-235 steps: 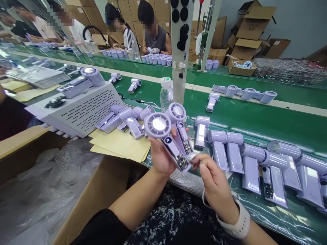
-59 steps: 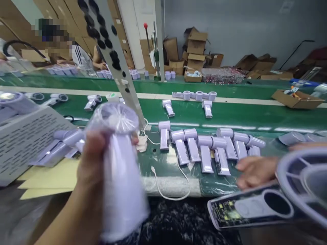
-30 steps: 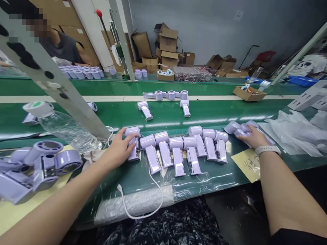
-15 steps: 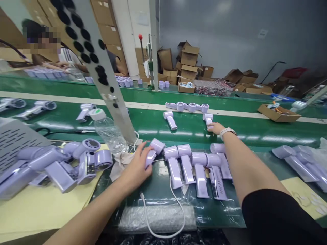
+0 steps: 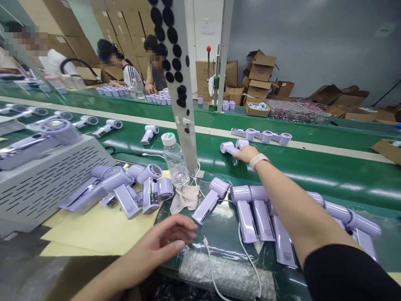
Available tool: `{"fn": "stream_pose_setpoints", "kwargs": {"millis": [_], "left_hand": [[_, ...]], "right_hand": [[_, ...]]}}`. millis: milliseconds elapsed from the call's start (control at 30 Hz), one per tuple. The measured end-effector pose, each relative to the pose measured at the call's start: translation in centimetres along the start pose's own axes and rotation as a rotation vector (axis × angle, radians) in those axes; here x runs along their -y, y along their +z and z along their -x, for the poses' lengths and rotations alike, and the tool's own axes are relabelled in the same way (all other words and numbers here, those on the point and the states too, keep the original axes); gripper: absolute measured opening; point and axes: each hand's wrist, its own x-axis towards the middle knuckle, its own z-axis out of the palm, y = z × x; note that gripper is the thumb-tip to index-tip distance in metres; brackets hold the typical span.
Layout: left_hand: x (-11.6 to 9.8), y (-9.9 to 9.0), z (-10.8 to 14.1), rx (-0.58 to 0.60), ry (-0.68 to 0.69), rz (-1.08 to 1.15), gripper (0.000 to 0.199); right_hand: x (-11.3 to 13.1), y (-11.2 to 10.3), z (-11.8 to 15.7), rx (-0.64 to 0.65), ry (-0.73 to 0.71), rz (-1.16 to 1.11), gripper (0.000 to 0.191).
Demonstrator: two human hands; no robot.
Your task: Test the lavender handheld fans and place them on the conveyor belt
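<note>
So, right arm [image 5: 293,200] outstretched, left hand [image 5: 163,240] cupped.

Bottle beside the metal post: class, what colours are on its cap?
The cap is white with a green patch on top, clearest in the head view.

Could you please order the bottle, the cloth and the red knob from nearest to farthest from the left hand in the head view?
From the left hand:
1. the cloth, just beyond the fingers
2. the bottle, behind the cloth
3. the red knob, across the green belt
</note>
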Motion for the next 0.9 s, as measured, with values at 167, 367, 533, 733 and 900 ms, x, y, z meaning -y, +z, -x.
{"fn": "stream_pose_setpoints", "kwargs": {"millis": [167, 367, 533, 733, 900], "left_hand": [[0.3, 6.3, -4.5, 0.047, 0.089, 0.283, 0.047], [0.1, 9.6, -9.0, -0.356, 0.264, 0.862, 0.071], [0.9, 7.7, -6.8, -0.463, 0.248, 0.775, 0.059], [-0.8, 6.6, -4.8, -0.596, 0.376, 0.653, 0.065], [-1.2, 7.5, -5.1, -0.496, 0.357, 0.722, 0.071]], "right_hand": [[-0.5, -0.8, 11.0, -0.115, -0.231, -0.138, 0.039], [0.4, 4.0, 23.4, -0.322, -0.575, -0.327, 0.062], [1.5, 7.1, 24.8, 0.088, -0.435, -0.580, 0.037], [4.9, 10.8, 25.1, 0.162, -0.344, -0.522, 0.017], [2.4, 9.6, 26.6, 0.492, -0.339, -1.092, 0.013]]}}
